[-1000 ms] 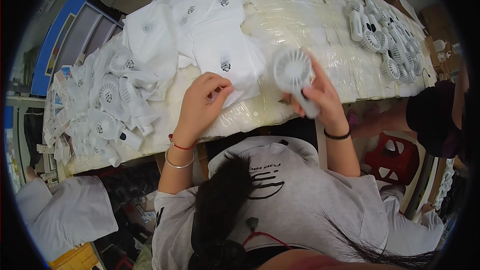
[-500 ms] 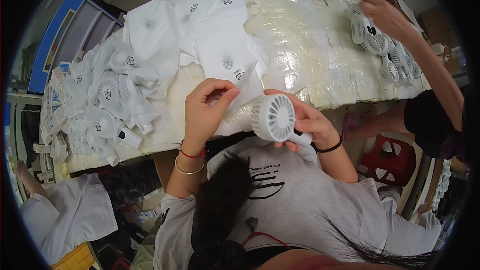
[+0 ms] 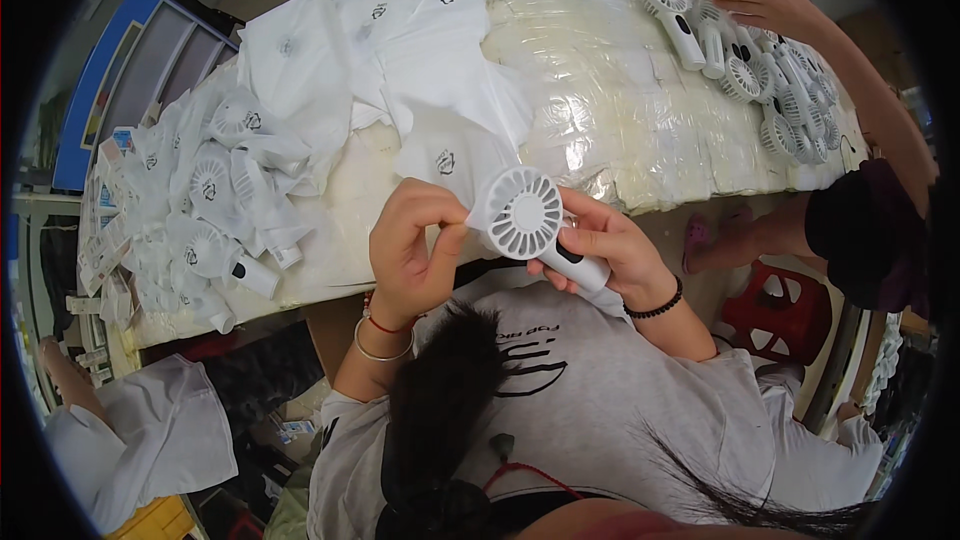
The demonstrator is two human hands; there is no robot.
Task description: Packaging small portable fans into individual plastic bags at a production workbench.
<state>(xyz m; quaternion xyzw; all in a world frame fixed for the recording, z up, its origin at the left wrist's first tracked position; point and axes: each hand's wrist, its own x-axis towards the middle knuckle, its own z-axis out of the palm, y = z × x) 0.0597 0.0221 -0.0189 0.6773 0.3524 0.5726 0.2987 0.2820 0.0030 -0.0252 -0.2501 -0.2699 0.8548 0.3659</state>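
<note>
My right hand is wrapped round the handle of a white handheld fan, its round grille tilted up and a black patch showing on the handle. Close by on the left, my left hand pinches the edge of a thin translucent white bag between thumb and forefinger. The fan head hides most of that bag, and I cannot tell whether the fan touches its opening. Just beyond my hands lie flat white bags with small dark prints, spread in overlapping layers.
Several bagged fans are heaped on the left of the plastic-wrapped table. Bare white fans lie in a pile at the right, under a co-worker's hand. A red stool stands below; a blue-edged rack is at far left.
My right hand has brought the fan slightly left and up, beside my left fingers. My left hand has lowered a little. At the right, another fan now lies by the pile near the co-worker's hand.
</note>
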